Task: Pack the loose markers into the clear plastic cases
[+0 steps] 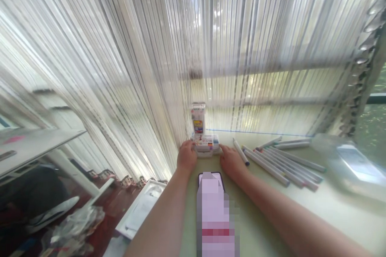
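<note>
A small clear plastic case point(205, 143) with a colourful printed label lies at the far side of the pale table, between my two hands. My left hand point(187, 156) is closed at the case's left end, fingertips against its side. At the right end, my right hand point(231, 161) presses its fingers to the case, thumb side inward. Behind it a clear package with a yellow and blue label point(198, 125) stands upright by the curtain. One loose marker point(241, 151) lies just beside my right hand, its dark end toward me.
Several markers point(285, 164) are fanned out on the table point(265, 225) to the right. A phone point(211, 204) lies between my forearms. A blurred clear container point(356, 168) sits far right. String curtains point(211, 48) hang behind; a white box point(144, 204) is lower left.
</note>
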